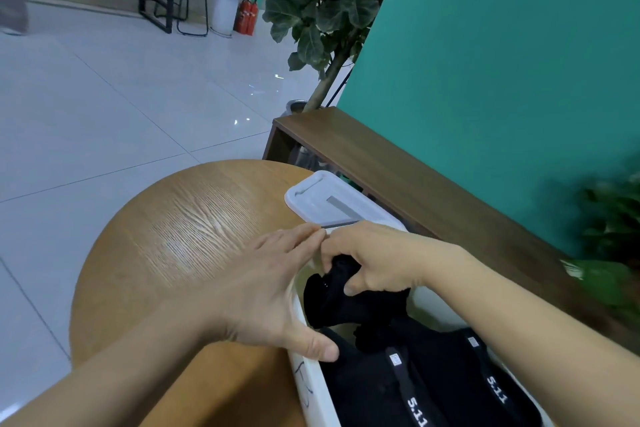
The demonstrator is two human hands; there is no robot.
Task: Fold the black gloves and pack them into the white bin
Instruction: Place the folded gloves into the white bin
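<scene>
A: Where is the glove just now?

B: The right hand [375,258] holds a bunched black glove [343,291], fingers and thumb curled round its upper end. The glove hangs below those fingers, inside the near corner of the white bin [311,388], just above the black gloves already packed [433,388] with their printed straps.

A: Which way does it run?

B: Its long axis slants down and toward the person, away from the knuckles. So the move ahead looks like a push straight down into the gap by the bin's left wall.

A: And the other hand?

B: The left hand [273,291] lies flat, fingers straight and together, along the bin's rim, the thumb hooked over the edge. It grips nothing; it seems to steady the bin on the round wooden table [180,236]. The right hand is plainly the nearer one to the glove.

A: The lid?

B: The lid [329,201] rests beyond both hands, off the bin.
</scene>
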